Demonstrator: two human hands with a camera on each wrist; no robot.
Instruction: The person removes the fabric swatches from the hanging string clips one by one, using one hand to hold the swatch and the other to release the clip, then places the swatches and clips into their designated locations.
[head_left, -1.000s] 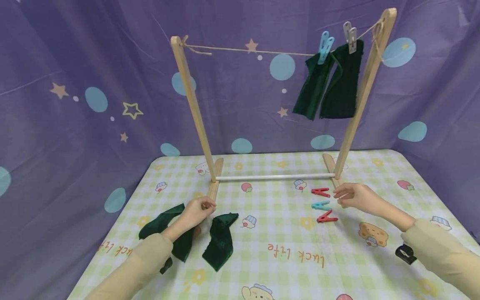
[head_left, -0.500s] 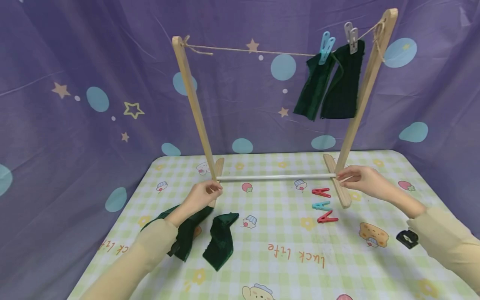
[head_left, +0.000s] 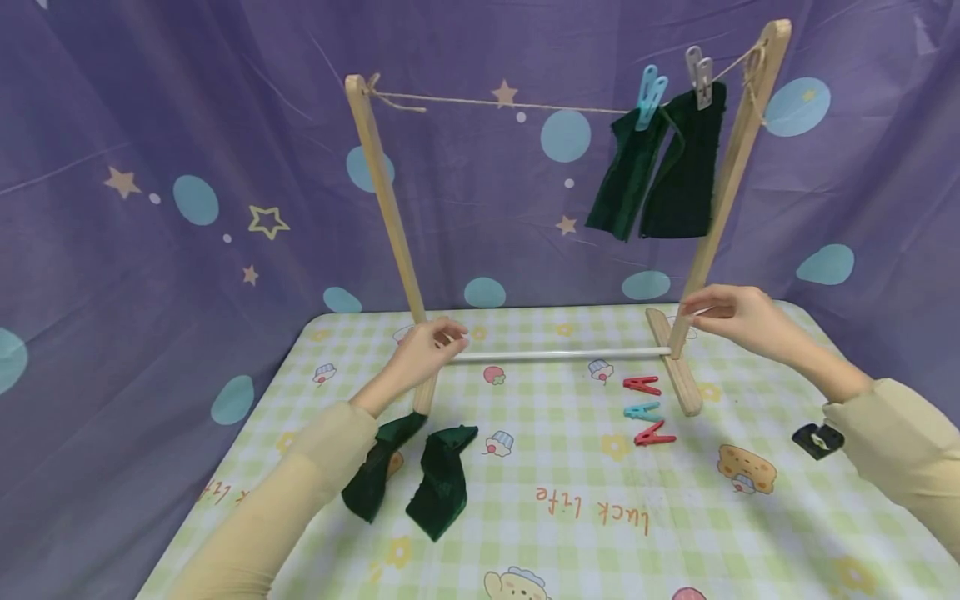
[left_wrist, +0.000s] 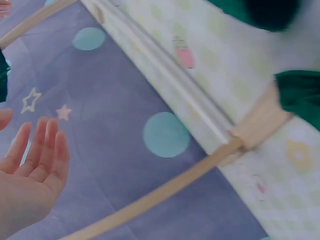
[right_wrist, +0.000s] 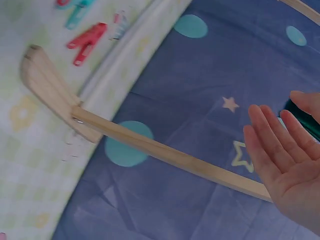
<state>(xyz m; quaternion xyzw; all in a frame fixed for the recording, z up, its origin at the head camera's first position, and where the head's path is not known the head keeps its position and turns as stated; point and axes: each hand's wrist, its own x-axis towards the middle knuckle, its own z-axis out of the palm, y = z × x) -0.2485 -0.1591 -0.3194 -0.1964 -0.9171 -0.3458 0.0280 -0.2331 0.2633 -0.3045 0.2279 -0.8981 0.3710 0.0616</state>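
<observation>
My left hand (head_left: 423, 354) is raised in front of the left post of a wooden clothesline frame (head_left: 390, 208), fingers loosely bent with nothing in them. Its fingers are extended in the left wrist view. My right hand (head_left: 742, 321) hovers by the right post, and the right wrist view shows its fingers (right_wrist: 272, 140) straight and free of any object. On the line hang two dark green cloths (head_left: 682, 175), under a light blue clothespin (head_left: 651, 98) and a grey clothespin (head_left: 701, 79). More green cloth (head_left: 437, 483) lies on the table below my left hand, partly hidden by the sleeve.
Two red clothespins (head_left: 654, 434) and a blue clothespin (head_left: 642, 412) lie on the checked tablecloth (head_left: 555, 458), left of the frame's right foot (head_left: 684, 385). A white rod (head_left: 555, 354) joins the feet. A small black object (head_left: 817, 440) sits near the right sleeve. Behind hangs a purple curtain (head_left: 480, 217).
Both hands have risen away from the table, the left from above the green cloth and the right from beside the loose clothespins. The hanging cloths and clothespins stay where they were.
</observation>
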